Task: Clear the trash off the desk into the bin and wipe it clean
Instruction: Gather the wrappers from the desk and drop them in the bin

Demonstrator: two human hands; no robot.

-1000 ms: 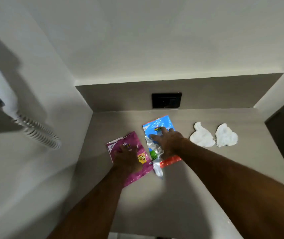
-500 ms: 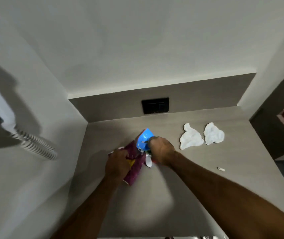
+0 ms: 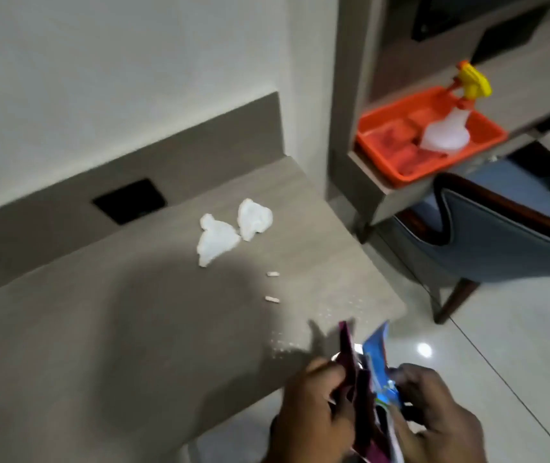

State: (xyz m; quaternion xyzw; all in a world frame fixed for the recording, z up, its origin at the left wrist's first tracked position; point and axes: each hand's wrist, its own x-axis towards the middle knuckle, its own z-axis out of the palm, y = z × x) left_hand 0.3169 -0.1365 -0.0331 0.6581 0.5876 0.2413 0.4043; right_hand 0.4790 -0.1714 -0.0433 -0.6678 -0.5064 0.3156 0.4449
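Observation:
My left hand (image 3: 313, 416) grips a crumpled purple snack wrapper (image 3: 350, 362), lifted off the grey desk (image 3: 100, 329) near its front right corner. Right beside it, my right hand (image 3: 434, 416) holds a blue snack wrapper (image 3: 379, 365), and the two wrappers touch. Two crumpled white tissues (image 3: 215, 240) (image 3: 254, 218) lie at the back of the desk. Two small white bits (image 3: 272, 274) (image 3: 272, 299) and scattered white crumbs (image 3: 280, 345) lie on the desk to the right. No bin is in view.
An orange tray (image 3: 387, 168) holding a spray bottle (image 3: 447, 128) with a yellow trigger sits on a shelf to the right. A blue padded chair (image 3: 501, 242) stands below it on the pale tiled floor. A black socket plate (image 3: 130, 205) is set in the desk's back panel.
Both hands crumpled the wrappers on the desk, then lifted them off toward the front right corner. The view swung right, bringing the tray, bottle and chair in.

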